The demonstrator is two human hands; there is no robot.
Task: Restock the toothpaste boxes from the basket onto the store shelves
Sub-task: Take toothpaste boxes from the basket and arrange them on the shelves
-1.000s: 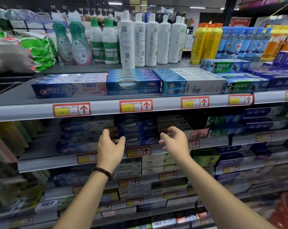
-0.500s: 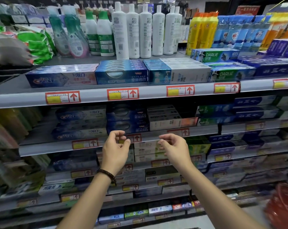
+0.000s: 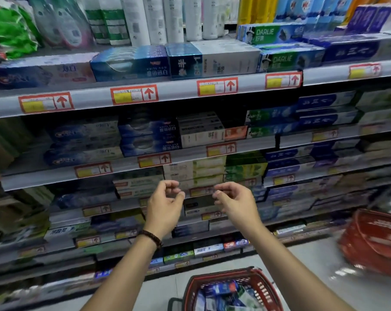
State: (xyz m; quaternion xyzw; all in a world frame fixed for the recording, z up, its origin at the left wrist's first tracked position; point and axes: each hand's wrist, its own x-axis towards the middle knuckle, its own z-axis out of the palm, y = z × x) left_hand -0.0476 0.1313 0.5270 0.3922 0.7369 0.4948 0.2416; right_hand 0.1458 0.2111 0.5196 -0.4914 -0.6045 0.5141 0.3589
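Toothpaste boxes point(image 3: 221, 290) lie heaped in the red basket point(image 3: 223, 273) on the floor, below the forearms. Left hand point(image 3: 165, 207) and right hand point(image 3: 234, 203) hover near each other before the shelves point(image 3: 190, 156), fingers loosely curled, released, grasping nothing; a beaded bracelet point(image 3: 151, 237) circles the left wrist

Showing blue, green and red all along grey shelves point(image 3: 95, 103).
Flashing red frames, yellow patches and red arrows on tags point(image 3: 134, 94); running blue and white over boxes point(image 3: 131, 62); setting white lettering on the green DARLIE box point(image 3: 286, 60); standing behind as white bottles point(image 3: 134, 19) and yellow bottles point(image 3: 250, 10); glowing red on the slotted basket point(image 3: 266, 295) around blue, white and green packs; beading dark brown on a bracelet point(image 3: 151, 237).
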